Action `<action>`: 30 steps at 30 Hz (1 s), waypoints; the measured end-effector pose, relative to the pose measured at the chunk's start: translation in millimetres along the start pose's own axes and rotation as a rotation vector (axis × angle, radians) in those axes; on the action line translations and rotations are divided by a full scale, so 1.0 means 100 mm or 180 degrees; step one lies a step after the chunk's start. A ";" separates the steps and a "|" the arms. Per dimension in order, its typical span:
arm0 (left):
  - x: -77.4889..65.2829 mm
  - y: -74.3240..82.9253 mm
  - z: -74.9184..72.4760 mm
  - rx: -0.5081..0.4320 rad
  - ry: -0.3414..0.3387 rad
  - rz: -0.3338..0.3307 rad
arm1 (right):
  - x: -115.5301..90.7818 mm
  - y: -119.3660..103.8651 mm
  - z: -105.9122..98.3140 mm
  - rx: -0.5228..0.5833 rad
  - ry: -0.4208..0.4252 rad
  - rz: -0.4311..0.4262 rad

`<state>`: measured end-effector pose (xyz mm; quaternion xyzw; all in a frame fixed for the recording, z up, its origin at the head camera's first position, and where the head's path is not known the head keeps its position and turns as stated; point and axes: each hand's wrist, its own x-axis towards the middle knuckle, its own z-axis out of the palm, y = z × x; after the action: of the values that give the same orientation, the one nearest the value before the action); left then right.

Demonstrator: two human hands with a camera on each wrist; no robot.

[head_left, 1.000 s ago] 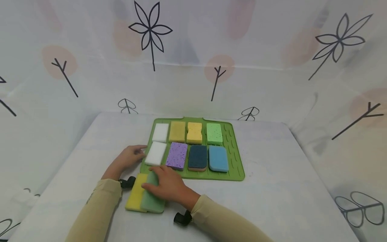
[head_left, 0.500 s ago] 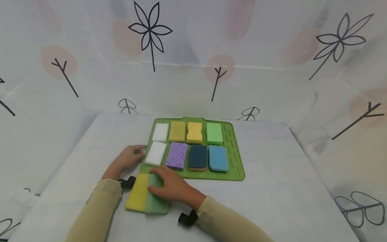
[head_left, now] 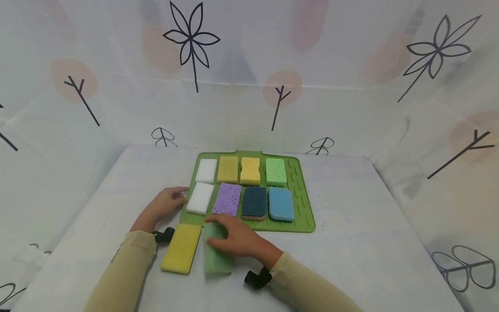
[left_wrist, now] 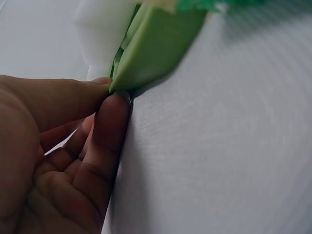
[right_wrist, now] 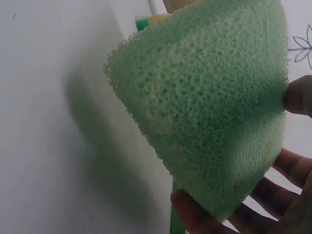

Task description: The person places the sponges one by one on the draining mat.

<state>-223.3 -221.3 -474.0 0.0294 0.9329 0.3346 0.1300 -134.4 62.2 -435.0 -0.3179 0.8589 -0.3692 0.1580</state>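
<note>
With thumb and fingertips, my left hand [head_left: 165, 203] pinches the left edge of a green mat [head_left: 303, 206]; the left wrist view shows the mat's edge [left_wrist: 161, 53] between thumb and forefinger. My right hand [head_left: 239, 236] grips a pale green, porous sponge [head_left: 218, 262] by its edges, thumb on one side and fingers on the other. In the right wrist view this sponge [right_wrist: 204, 92] is tilted, with its shadow on the white surface beside it. A yellow sponge [head_left: 181, 249] lies flat in front of the mat, between the two forearms.
Two rows of sponges lie on the mat: two white ones, an olive one, an orange-yellow one [head_left: 250, 170], a light green one [head_left: 276, 172], a purple one [head_left: 227, 198], a dark blue one [head_left: 254, 201] and a blue one [head_left: 281, 203]. A patterned cloth [head_left: 234, 112] stands behind.
My right hand has moved right with the green sponge, off the yellow one it overlapped, so the yellow sponge now shows fully. My left hand has stayed at the mat's edge.
</note>
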 end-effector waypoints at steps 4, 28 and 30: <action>0.00 0.00 0.00 -0.0022 -0.0011 -0.0063 | -0.05 0.04 -0.09 -0.0037 0.0046 -0.0007; -0.02 0.01 0.00 -0.0071 -0.0033 -0.0055 | -0.29 0.28 -0.82 -0.0246 0.0585 -0.0079; -0.01 0.01 0.01 -0.0071 -0.0027 -0.0057 | -0.29 0.30 -0.89 -0.0289 0.0646 -0.0085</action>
<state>-222.0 -220.3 -473.6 0.0211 0.9288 0.3437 0.1372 -170.8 145.3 -395.7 -0.2971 0.8820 -0.3623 0.0507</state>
